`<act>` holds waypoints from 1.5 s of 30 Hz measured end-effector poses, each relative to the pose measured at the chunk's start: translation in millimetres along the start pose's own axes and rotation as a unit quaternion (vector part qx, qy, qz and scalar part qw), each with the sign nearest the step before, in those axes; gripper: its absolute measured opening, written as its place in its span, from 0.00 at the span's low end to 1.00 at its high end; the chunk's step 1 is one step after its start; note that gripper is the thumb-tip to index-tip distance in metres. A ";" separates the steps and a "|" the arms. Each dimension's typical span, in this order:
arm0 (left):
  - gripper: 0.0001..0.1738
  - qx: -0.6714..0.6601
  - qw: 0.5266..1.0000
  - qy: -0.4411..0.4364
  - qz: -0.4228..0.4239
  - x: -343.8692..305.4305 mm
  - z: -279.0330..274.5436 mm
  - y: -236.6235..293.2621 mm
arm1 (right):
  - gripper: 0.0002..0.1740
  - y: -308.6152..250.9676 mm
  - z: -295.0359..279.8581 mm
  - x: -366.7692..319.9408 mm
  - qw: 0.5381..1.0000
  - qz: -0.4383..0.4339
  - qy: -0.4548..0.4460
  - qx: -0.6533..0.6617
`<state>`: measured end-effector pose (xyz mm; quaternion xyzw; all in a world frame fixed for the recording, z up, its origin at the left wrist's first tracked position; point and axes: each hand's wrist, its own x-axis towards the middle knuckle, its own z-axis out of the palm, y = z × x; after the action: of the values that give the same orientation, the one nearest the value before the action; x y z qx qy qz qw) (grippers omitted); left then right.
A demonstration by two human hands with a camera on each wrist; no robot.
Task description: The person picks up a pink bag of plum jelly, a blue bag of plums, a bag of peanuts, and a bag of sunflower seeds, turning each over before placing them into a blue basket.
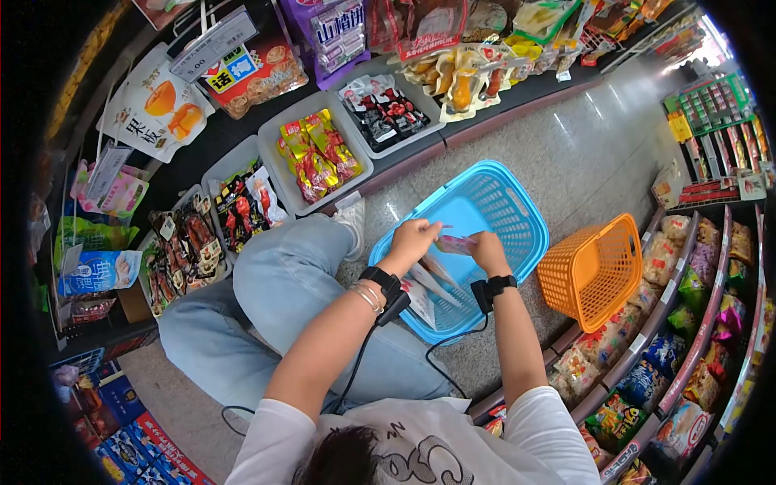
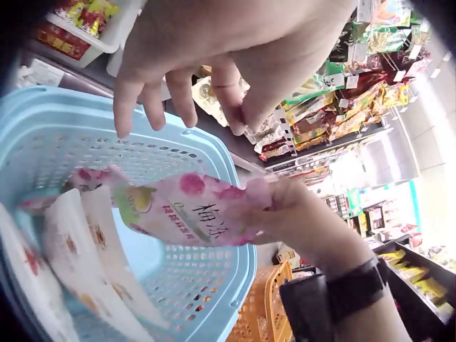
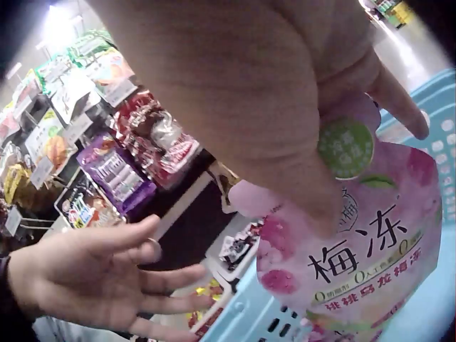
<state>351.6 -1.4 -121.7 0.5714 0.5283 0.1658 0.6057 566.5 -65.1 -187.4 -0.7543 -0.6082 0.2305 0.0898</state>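
Note:
A pink stand-up pouch of plum jelly point(image 3: 356, 263) is gripped by its top in my right hand point(image 1: 487, 252), over the blue plastic basket point(image 1: 529, 212). In the right wrist view my thumb lies across the pouch's front. My left hand point(image 1: 411, 242) hovers close beside the pouch above the basket's near side; its fingers are spread and hold nothing in the right wrist view. Inside the basket, several white packets point(image 2: 80, 256) stand on edge against one side. A second pink packet point(image 2: 100, 178) lies behind them, partly hidden by the held pouch.
An orange basket point(image 1: 590, 271) stands on the floor right of the blue one. Snack shelves point(image 1: 647, 356) curve along the right. Grey bins point(image 1: 368, 166) of small packets line the front left, below hanging bags point(image 1: 259, 73). My bent knee point(image 1: 283, 259) is close to the blue basket.

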 end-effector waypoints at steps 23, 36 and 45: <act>0.13 -0.063 0.997 0.043 0.004 9.5 -2.6 -30.2 | 0.29 34.2 91.5 19.5 0.978 0.082 -0.171 0.086; 0.14 -0.147 0.981 0.125 0.023 -1.7 -23.7 -28.5 | 0.22 -24.9 32.7 21.6 0.983 -0.058 0.022 0.173; 0.10 -0.330 0.910 0.190 0.162 -47.0 -89.4 42.7 | 0.11 -245.4 -87.2 -15.1 0.872 -0.183 0.038 0.452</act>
<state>276.4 19.4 -44.6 0.3740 0.4487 0.5325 0.6126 389.0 -7.0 -5.2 -0.5146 -0.5608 0.4312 0.4845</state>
